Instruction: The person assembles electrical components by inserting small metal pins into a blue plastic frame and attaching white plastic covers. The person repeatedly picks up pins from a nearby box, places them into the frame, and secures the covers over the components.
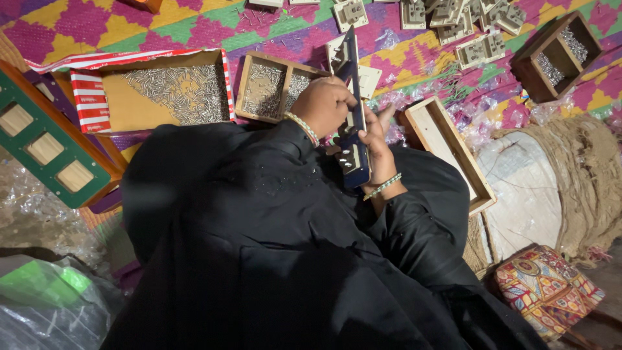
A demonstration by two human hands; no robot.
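Note:
A long dark blue strip (350, 58) with metal fittings near its lower end stands tilted over my lap, its top pointing away from me. My left hand (322, 105), with a beaded bracelet at the wrist, is closed around the strip's middle from the left. My right hand (377, 146), also with a bracelet, grips the strip's lower half from the right, fingers reaching up behind it. Black sleeves and a black garment cover my arms and lap.
On the colourful mat lie a red-and-white striped box of small screws (175, 91), a two-compartment wooden tray of screws (249, 65), an empty wooden tray (453, 152), another wooden screw box (557, 55) and several white socket parts (453, 19). A green frame (45, 149) lies left, burlap sacking (576, 175) right.

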